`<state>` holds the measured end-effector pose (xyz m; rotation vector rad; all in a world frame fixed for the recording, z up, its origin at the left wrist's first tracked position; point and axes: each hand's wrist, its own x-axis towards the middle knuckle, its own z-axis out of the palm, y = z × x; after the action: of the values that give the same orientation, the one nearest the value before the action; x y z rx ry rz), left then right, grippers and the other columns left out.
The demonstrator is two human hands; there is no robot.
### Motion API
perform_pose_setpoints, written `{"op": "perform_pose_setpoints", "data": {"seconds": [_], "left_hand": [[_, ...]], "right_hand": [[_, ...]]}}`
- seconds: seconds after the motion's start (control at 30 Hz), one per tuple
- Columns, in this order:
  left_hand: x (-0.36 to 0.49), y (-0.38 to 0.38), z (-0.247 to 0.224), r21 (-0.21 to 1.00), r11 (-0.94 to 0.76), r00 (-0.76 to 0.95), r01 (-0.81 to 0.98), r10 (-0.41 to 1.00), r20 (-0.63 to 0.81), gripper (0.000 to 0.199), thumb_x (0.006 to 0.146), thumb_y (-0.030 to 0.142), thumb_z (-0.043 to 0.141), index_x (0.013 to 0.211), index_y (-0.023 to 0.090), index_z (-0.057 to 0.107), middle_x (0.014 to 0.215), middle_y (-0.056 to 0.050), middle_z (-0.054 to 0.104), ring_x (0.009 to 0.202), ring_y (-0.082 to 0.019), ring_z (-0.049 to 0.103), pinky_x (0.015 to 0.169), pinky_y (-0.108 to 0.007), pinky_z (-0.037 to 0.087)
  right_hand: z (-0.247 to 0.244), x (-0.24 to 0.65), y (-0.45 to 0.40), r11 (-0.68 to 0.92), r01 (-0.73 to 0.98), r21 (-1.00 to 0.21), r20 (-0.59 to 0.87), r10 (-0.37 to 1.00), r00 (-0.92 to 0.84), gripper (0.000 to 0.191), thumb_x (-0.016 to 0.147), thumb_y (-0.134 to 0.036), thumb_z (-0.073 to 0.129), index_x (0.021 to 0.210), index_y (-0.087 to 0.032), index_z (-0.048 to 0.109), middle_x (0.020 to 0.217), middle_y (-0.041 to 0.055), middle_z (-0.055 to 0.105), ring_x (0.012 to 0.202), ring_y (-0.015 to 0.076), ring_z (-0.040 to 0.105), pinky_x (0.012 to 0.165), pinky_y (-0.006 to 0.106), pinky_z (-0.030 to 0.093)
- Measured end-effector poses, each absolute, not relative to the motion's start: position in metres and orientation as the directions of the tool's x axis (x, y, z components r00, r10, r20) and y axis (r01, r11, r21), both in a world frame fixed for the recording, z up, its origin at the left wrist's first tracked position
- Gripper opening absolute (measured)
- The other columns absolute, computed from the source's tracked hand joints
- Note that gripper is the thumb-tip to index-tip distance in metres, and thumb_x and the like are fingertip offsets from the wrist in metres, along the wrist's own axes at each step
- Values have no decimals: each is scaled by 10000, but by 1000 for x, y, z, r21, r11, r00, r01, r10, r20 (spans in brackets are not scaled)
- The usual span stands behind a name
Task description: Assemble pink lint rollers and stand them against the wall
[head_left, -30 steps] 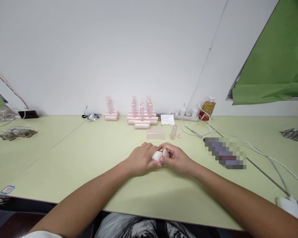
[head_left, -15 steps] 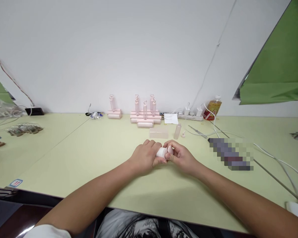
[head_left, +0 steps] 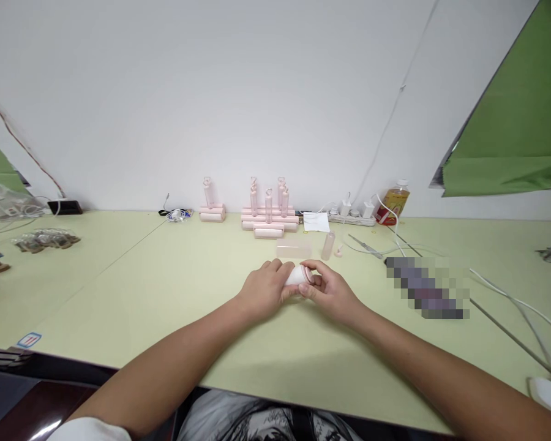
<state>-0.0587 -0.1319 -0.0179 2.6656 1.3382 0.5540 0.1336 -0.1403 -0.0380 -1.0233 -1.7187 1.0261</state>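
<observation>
Just above the table, my left hand [head_left: 265, 290] is wrapped round a white roll [head_left: 296, 277]. At its right end, my right hand [head_left: 331, 290] pinches a pale pink round end piece [head_left: 308, 274], which lies against the roll. Behind my hands lies a clear pinkish cover [head_left: 294, 248]. To its right stands a translucent pink handle [head_left: 328, 245], slightly tilted, with a small pink part [head_left: 338, 251] beside it. Further back are several pink rollers [head_left: 269, 231] with upright handles, some stacked.
A power strip [head_left: 351, 218] with chargers and a drink bottle [head_left: 394, 203] stand by the wall. White cables [head_left: 509, 294] and a blurred-out object [head_left: 425, 289] lie at right. Wrapped items [head_left: 46, 239] lie at left.
The pink end piece, held apart and tilted before, now sits against the roll's right end. My right fingers have closed in round it.
</observation>
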Motion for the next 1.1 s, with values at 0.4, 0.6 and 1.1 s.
{"op": "perform_pose_setpoints", "data": {"seconds": [0.4,0.6,1.1], "left_hand": [[-61,-130,-21,485,-539,455,689,842,289,354,831,482,569,1091,241,567,964,-41,631,854,-221,591,675,-303,428],[-67,-113,-29,838,-299,217,457,951,221,397,797,481,604,1070,208,507,961,-40,641,800,-196,594,634,-281,451],[-76,-103,-27,945,-135,256,297,965,57,481,779,507,612,1152,241,464,943,-41,614,681,-179,598,529,-277,470]], "right_hand": [[-39,137,-138,442,244,-863,355,875,-329,445,866,-434,576,1238,-198,514,1029,86,654,827,197,641,730,339,533],[-36,174,-104,360,766,-532,582,813,22,438,848,-459,532,1184,-191,615,1316,164,522,1242,336,456,1005,502,386],[-57,187,-75,204,951,-233,369,923,-107,525,854,-537,491,1260,-217,581,1367,148,506,1324,415,326,1029,628,213]]}}
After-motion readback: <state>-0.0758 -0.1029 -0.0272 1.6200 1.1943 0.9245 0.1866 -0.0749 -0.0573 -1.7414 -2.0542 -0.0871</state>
